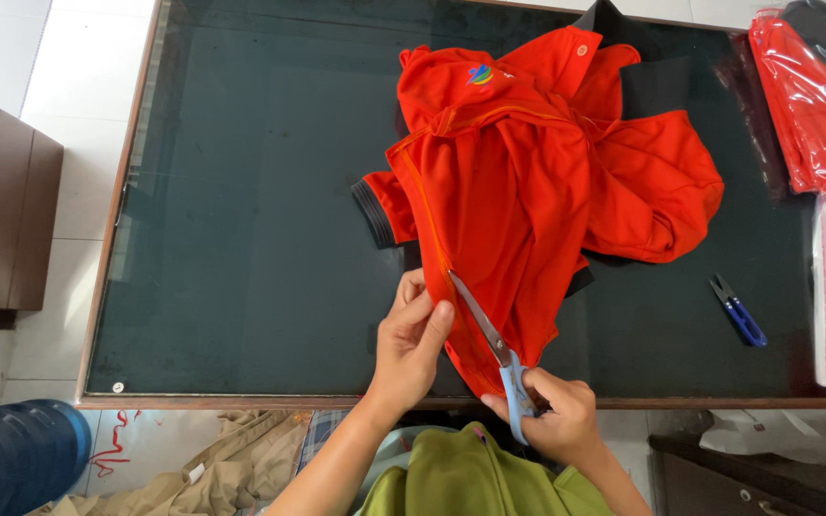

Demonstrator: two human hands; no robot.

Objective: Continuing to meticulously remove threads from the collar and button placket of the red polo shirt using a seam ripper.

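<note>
One red shirt [528,172] lies crumpled on the glass desk [241,239]. The left hand [411,344] pinches its hem; the right hand [556,416] is closed on one pair of blue scissors [494,349]. One blue clipper [738,311] lies apart, beside two bagged shirts [815,105].

Left hand [411,336] pinches red shirt [528,182] seam; right hand [556,416] grips blue scissors [491,346] at seam.

Bare forearms, no sleeves in view; left hand [411,339], right hand [556,416] ungloved; olive-green garment below
</note>
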